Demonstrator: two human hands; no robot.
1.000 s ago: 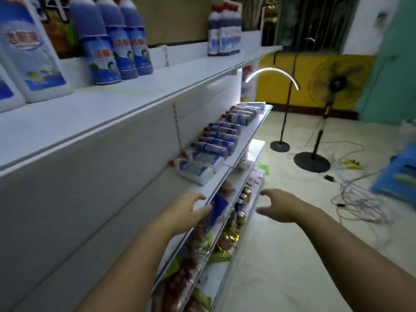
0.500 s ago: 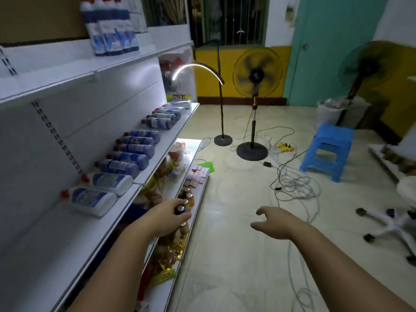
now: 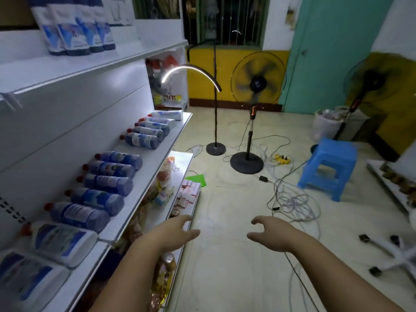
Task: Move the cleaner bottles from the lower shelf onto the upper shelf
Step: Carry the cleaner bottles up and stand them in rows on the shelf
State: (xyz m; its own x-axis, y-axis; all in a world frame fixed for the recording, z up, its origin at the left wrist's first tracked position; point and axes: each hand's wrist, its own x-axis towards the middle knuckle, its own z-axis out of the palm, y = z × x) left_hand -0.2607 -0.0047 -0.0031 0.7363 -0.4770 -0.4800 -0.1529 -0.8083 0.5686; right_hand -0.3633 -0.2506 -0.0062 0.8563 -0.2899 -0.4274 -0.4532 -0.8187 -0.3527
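Both hands are hovering empty over the aisle floor, just off the front edge of the racks. The left hand [image 3: 173, 235] is reaching forward with its fingers [image 3: 186, 219] spread and slightly bent, holding nothing; the right hand [image 3: 273, 236] is doing the same, fingers [image 3: 258, 221] loosely curled and apart. That open, ready shape is suggesting a reach toward the next bottle rather than a carry.

The cleaner bottles [image 3: 96, 200] are lying on their sides in a row along the lower shelf [image 3: 150, 167], red caps toward the back panel and bases facing the aisle, so each is offering its wide end to a grasp. A white bottle [image 3: 60, 244] is lying nearest, to the left of the left hand. Several others are already standing upright on the upper shelf [image 3: 112, 57], far left.

Snack packets [image 3: 162, 188] are filling the racks beneath. On the floor to the right, an arc lamp [image 3: 215, 109], a fan [image 3: 257, 84], loose cables [image 3: 292, 199] and a blue stool [image 3: 331, 167] are crowding the walkway, well apart from the hands.
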